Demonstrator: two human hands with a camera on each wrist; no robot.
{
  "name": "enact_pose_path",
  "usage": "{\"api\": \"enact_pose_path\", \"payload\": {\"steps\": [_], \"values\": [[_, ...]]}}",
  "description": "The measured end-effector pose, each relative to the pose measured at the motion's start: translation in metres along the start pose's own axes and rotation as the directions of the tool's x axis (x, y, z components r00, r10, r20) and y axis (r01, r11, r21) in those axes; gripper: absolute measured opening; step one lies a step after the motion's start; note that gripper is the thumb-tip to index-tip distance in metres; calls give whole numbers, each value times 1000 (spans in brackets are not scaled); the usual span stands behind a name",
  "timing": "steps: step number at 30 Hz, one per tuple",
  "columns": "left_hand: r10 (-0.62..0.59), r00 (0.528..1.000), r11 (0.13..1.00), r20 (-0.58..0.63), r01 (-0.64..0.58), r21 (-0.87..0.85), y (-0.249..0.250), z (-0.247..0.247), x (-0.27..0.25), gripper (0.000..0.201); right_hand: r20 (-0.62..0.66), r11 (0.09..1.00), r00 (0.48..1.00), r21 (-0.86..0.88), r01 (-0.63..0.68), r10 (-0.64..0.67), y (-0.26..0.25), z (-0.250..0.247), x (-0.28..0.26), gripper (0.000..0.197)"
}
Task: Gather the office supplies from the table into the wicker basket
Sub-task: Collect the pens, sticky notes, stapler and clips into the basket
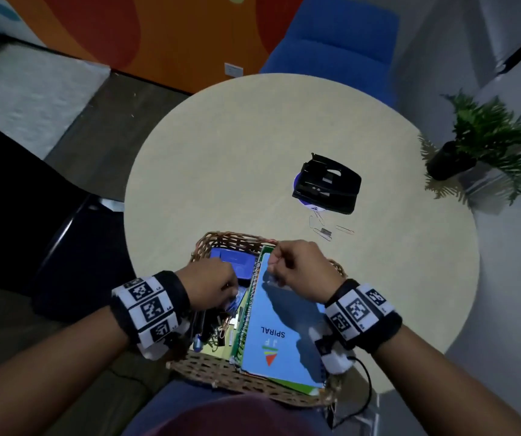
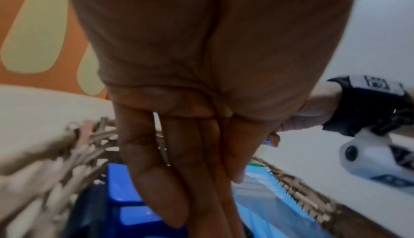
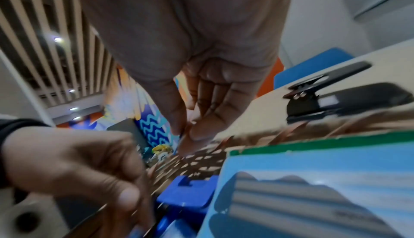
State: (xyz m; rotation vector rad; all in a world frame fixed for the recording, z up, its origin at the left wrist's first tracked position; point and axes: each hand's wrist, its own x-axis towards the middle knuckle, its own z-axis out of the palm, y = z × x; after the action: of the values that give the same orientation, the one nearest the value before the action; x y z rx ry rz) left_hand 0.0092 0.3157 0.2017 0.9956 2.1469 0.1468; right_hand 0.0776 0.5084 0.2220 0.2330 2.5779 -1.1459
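Note:
The wicker basket stands at the table's near edge. It holds a blue spiral notebook on a green one, a blue box, pens and clips. My left hand reaches into the basket's left half with fingers straight and close together, tips among the pens beside the blue box. My right hand hovers over the notebook's far end, thumb and fingers pinched on a small blue thing too small to identify. A black hole punch and loose paper clips lie on the table.
The round beige table is bare apart from the punch, a purple-and-white disc under it, and the clips. A blue chair stands behind, a potted plant to the right and a dark chair to the left.

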Motion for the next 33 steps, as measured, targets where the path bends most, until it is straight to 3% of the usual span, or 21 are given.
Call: {"api": "enact_pose_path", "payload": {"steps": [3, 9, 11, 13, 16, 19, 22, 24, 26, 29, 31, 33], "values": [[-65, 994, 992, -90, 74, 100, -13, 6, -8, 27, 75, 1000, 997, 9, 27, -27, -17, 27, -3, 27], [-107, 974, 989, -202, 126, 84, -35, -12, -17, 24, 261, 1000, 965, 20, -7, 2, -32, 61, -6, 18], [-112, 970, 989, -214, 129, 68, -33, -22, -17, 24, 172, 998, 984, -56, -33, 42, -27, 55, -3, 12], [-95, 964, 987, -250, 123, 101, -24, -34, -15, 27, -28, 992, 996, -85, -89, 87, -11, 36, 2, 15], [0, 935, 983, -354, 65, 171, -8, -54, -1, 27, -252, 976, 951, -77, -203, 178, 21, -9, 6, 11], [66, 923, 980, -378, 11, 198, 11, -76, 34, 27, -383, 944, 883, -76, -322, 270, 61, -51, 11, 9], [205, 933, 948, -296, -114, 298, 39, -95, 83, 26, -425, 897, 833, -95, -431, 356, 101, -76, 24, 16], [280, 940, 908, -194, -194, 371, 51, -101, 118, 28, -386, 878, 828, -85, -472, 408, 122, -81, 35, 24], [278, 957, 852, -87, -204, 483, 58, -102, 152, 31, -323, 865, 839, -103, -491, 438, 137, -80, 44, 29], [238, 971, 707, 36, -199, 679, 70, -103, 190, 30, -248, 864, 880, -211, -457, 405, 152, -77, 56, 33], [279, 951, 568, 134, -276, 775, 76, -100, 208, 31, -270, 867, 894, -261, -425, 358, 159, -75, 64, 29], [291, 943, 636, 161, -316, 704, 83, -93, 221, 28, -302, 858, 892, -293, -422, 336, 165, -72, 69, 25]]}}
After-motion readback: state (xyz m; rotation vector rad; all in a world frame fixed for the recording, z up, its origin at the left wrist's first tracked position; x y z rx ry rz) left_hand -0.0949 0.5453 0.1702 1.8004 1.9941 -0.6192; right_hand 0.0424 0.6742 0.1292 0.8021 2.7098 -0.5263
